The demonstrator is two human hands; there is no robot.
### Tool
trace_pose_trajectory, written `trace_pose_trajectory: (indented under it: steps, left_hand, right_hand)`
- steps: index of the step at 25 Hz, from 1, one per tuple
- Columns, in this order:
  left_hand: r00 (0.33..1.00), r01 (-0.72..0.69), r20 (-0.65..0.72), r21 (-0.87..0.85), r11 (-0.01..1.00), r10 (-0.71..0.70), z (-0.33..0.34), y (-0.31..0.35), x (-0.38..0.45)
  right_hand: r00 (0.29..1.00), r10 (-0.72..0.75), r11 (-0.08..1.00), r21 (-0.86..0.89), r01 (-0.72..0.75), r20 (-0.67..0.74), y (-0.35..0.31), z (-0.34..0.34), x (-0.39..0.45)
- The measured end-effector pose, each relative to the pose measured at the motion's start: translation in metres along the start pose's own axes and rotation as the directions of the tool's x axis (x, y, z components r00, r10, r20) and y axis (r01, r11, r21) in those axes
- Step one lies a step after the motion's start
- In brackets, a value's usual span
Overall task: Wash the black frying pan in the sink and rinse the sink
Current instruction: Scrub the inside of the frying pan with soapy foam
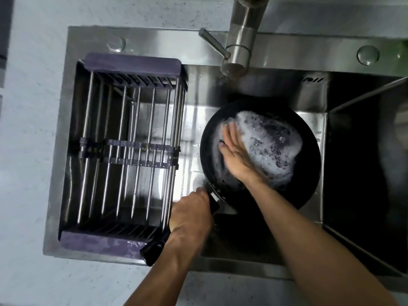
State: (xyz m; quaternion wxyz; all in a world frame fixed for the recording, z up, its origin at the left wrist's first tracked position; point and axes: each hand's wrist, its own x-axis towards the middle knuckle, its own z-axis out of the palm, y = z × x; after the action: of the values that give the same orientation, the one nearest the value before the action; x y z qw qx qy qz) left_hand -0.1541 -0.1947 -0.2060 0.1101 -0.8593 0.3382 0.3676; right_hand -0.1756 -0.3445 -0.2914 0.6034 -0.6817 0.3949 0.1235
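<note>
Stainless steel sink [260, 51], set in a pale speckled countertop [33, 151]; deck along the far side carries two round capped holes, one near each end.

Faucet [241, 40]: brushed metal, spout reaching over the basin, with a slim lever handle [213, 41] angled off to its left.

Drying rack [125, 151]: metal rods between purple plastic end pieces, spanning the left part of the basin from the far rim to the near rim.

Black frying pan [309, 173]: inside the basin, right of the rack and below the spout. Interior partly covered with white soap foam [271, 142], thickest across the middle and right. Whether the pan sits on the basin floor or is held above it cannot be told.

Pan handle [154, 248]: black, running down-left from the pan's near-left edge, its end lying over the near rim of the sink beside the rack's purple end piece.

Left hand [191, 214]: fingers curled round the pan handle close to where it meets the pan, gripping it.

Right hand [234, 151]: inside the pan on its left half, palm down, fingers extended and lying flat against the foamy surface. A small dark item shows just under the fingers' left edge; too hidden to identify.

Right section of the sink: dark and in shadow, contents not discernible.
</note>
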Motion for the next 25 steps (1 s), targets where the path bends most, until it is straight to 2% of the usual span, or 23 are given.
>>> trace_pose_trajectory:
  steps: [1,3,4,5,7,8,9,10,11,12,13,14,15,16,17,19,20,21,23,25]
  left_hand:
    - [1.000,-0.002,-0.003,0.003,1.000,0.002,0.000,-0.001,0.000]
    - [1.000,0.002,-0.009,0.014,1.000,-0.001,0.000,0.000,-0.001]
    - [1.000,0.001,-0.011,0.023,1.000,-0.001,0.000,0.001,0.000]
    - [1.000,0.001,-0.015,0.030,1.000,-0.001,0.002,0.001,0.000]
    - [1.000,0.004,-0.019,0.046,0.999,-0.003,0.002,0.001,0.000]
    - [1.000,-0.002,-0.017,0.056,0.998,0.003,0.003,0.000,-0.001]
    - [1.000,-0.007,-0.020,0.054,0.999,0.008,0.003,0.000,-0.001]
    - [1.000,-0.006,-0.020,0.047,0.999,0.007,0.004,0.001,-0.001]
    - [1.000,-0.003,-0.021,0.043,0.999,0.004,0.004,0.002,0.000]
    - [1.000,0.000,-0.019,0.039,0.999,0.001,0.005,0.002,0.001]
    - [1.000,0.002,-0.019,0.040,0.999,-0.002,0.005,0.002,0.000]
    - [1.000,0.008,-0.023,0.045,0.999,-0.007,0.004,0.001,0.001]
    - [1.000,0.011,-0.026,0.052,0.999,-0.010,0.003,0.000,0.000]
    - [1.000,0.012,-0.030,0.060,0.998,-0.010,0.003,0.000,0.000]
    - [0.999,0.004,-0.034,0.064,0.998,-0.002,0.004,0.001,-0.001]
    - [0.999,-0.010,-0.036,0.075,0.997,0.013,0.005,0.001,0.000]
    - [1.000,-0.008,-0.028,0.078,0.997,0.010,0.005,0.000,-0.001]
    - [1.000,-0.001,-0.021,0.080,0.997,0.003,0.005,0.001,-0.001]
    - [1.000,0.008,-0.028,0.065,0.998,-0.006,0.004,0.001,-0.002]
    - [0.999,0.025,-0.029,0.056,0.998,-0.024,0.003,0.003,-0.002]
  right_hand:
    - [0.999,0.032,0.999,-0.032,-0.031,0.024,0.002,0.000,0.000]
    - [0.992,-0.084,0.994,0.072,0.078,0.089,0.005,0.004,-0.004]
    - [0.988,-0.138,0.988,0.084,0.132,0.065,0.008,0.001,-0.003]
    - [0.990,-0.137,0.990,-0.028,0.138,0.029,0.011,-0.009,0.004]
    - [0.992,0.034,0.965,-0.253,-0.065,-0.121,0.021,-0.026,0.015]
    - [0.982,0.125,0.953,-0.257,-0.158,-0.142,0.022,-0.027,0.015]
    - [0.991,0.106,0.974,-0.192,-0.121,-0.083,0.020,-0.023,0.014]
    - [0.999,-0.007,0.998,-0.066,0.005,-0.032,0.016,-0.017,0.015]
    - [0.990,-0.135,0.991,0.002,0.135,-0.051,0.014,-0.014,0.020]
    - [0.975,-0.194,0.981,-0.048,0.190,-0.104,0.013,-0.018,0.025]
    - [0.971,-0.163,0.978,-0.161,0.135,-0.177,0.022,-0.028,0.030]
    - [0.959,-0.077,0.963,-0.269,0.000,-0.274,0.034,-0.036,0.030]
    - [0.947,0.014,0.935,-0.330,-0.125,-0.321,0.044,-0.040,0.027]
    - [0.956,0.040,0.913,-0.379,-0.153,-0.291,0.051,-0.041,0.025]
    - [0.980,-0.017,0.886,-0.457,-0.077,-0.200,0.053,-0.043,0.025]
    - [0.981,-0.194,0.720,-0.683,0.126,-0.023,0.053,-0.063,0.035]
    - [0.975,-0.219,0.641,-0.757,0.125,-0.024,0.054,-0.081,0.035]
    - [0.978,-0.192,0.558,-0.829,0.040,-0.082,0.060,-0.098,0.028]
    - [0.979,-0.061,0.494,-0.858,-0.139,-0.194,0.078,-0.116,0.001]
    - [0.998,0.051,0.485,-0.872,-0.067,-0.049,0.084,-0.119,-0.013]
